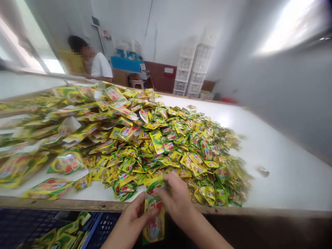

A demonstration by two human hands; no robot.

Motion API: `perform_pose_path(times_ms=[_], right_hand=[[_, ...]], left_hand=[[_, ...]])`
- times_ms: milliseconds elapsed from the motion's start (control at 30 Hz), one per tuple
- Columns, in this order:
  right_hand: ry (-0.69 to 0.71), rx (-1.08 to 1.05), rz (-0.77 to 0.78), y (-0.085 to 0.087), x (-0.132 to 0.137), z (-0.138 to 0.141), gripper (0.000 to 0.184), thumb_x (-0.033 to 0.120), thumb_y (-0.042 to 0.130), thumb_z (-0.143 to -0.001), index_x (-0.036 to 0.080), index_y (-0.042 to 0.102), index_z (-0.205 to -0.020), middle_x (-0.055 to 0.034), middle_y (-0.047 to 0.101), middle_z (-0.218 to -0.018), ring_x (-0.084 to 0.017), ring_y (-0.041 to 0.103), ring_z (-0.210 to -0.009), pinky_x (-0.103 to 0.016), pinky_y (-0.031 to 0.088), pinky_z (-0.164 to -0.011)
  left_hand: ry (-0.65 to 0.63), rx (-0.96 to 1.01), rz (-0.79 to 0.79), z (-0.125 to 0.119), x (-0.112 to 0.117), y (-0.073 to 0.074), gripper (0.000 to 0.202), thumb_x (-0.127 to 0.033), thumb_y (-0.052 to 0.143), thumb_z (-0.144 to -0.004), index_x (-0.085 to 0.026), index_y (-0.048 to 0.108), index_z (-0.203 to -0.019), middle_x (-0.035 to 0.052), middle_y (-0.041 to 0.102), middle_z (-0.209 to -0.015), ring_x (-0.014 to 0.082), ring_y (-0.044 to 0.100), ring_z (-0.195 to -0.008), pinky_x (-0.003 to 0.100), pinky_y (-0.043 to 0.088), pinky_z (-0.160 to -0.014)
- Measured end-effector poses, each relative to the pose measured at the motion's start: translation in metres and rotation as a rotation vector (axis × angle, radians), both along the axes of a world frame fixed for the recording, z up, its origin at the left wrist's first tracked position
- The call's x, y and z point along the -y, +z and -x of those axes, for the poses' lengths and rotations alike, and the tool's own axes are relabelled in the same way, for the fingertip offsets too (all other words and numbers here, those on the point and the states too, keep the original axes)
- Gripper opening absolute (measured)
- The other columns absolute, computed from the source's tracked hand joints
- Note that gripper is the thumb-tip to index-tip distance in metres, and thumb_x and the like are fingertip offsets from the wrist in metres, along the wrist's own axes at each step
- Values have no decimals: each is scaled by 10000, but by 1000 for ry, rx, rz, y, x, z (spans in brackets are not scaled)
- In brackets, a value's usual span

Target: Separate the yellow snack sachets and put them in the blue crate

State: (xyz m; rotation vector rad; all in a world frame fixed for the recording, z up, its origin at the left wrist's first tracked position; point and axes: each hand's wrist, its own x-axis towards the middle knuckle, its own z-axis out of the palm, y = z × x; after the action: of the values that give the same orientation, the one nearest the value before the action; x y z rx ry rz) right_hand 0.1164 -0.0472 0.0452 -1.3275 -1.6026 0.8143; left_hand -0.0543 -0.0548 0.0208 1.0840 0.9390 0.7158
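Observation:
My left hand (131, 221) grips a larger yellow-green pouch (154, 221) upright at the near table edge, thumb on its front. My right hand (176, 197) is closed in a pinch on a small green and yellow sachet (155, 184) at the mouth of that pouch. Just beyond my hands lies a big heap of small sachets (181, 145) on the white table (272, 166). To the left of the heap lie larger flat pouches (67, 162) of the same colours.
A dark blue crate (23, 224) below the table's front edge at the left holds several filled pouches. A person in a white shirt (100, 65) sits at the far side. White stacked crates (192, 69) stand against the back wall. One stray sachet (262, 170) lies at the right.

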Motion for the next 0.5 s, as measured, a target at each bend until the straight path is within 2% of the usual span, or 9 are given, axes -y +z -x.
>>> perform_pose_path(times_ms=[100, 200, 267, 333, 433, 500], right_hand=[[30, 213, 18, -13, 13, -10, 97, 246, 605, -868, 204, 608, -955, -23, 589, -877, -175, 512, -848, -268, 389, -745], [35, 328, 138, -17, 22, -22, 61, 219, 636, -825, 193, 585, -803, 14, 542, -775, -143, 471, -742, -238, 341, -645], [78, 356, 210, -10, 23, -29, 161, 195, 670, -776, 184, 544, -678, 48, 476, -679, -115, 418, -650, -224, 293, -579], [217, 326, 248, 0, 23, -36, 211, 176, 694, -747, 175, 529, -616, 62, 452, -646, -100, 417, -631, -211, 294, -576], [467, 242, 300, 11, 27, -43, 160, 174, 705, -754, 174, 594, -638, 58, 524, -682, -103, 502, -688, -193, 346, -626], [464, 217, 354, 10, 32, -43, 66, 172, 711, -759, 193, 651, -744, 57, 579, -708, -114, 542, -702, -193, 363, -625]], left_hand=[[91, 15, 56, -14, 17, -18, 301, -353, 676, -815, -229, 651, -1088, 45, 700, -1138, 251, 612, -1095, 372, 452, -1012], [128, 74, 120, -19, 31, -30, 328, -351, 687, -803, -231, 651, -1106, 43, 700, -1147, 248, 618, -1071, 368, 452, -1007], [150, 106, 170, -23, 40, -32, 351, -353, 699, -789, -234, 651, -1116, 44, 703, -1146, 249, 622, -1063, 357, 460, -988], [142, 117, 201, -27, 49, -30, 299, -369, 707, -777, -223, 671, -1035, 38, 727, -1040, 247, 640, -998, 333, 493, -912], [73, 114, 187, -32, 60, -26, 252, -388, 723, -757, -210, 679, -930, 26, 728, -920, 235, 646, -926, 295, 502, -836], [62, 112, 196, -33, 65, -24, 291, -393, 755, -721, -208, 683, -934, 31, 730, -918, 234, 647, -912, 289, 503, -820]])
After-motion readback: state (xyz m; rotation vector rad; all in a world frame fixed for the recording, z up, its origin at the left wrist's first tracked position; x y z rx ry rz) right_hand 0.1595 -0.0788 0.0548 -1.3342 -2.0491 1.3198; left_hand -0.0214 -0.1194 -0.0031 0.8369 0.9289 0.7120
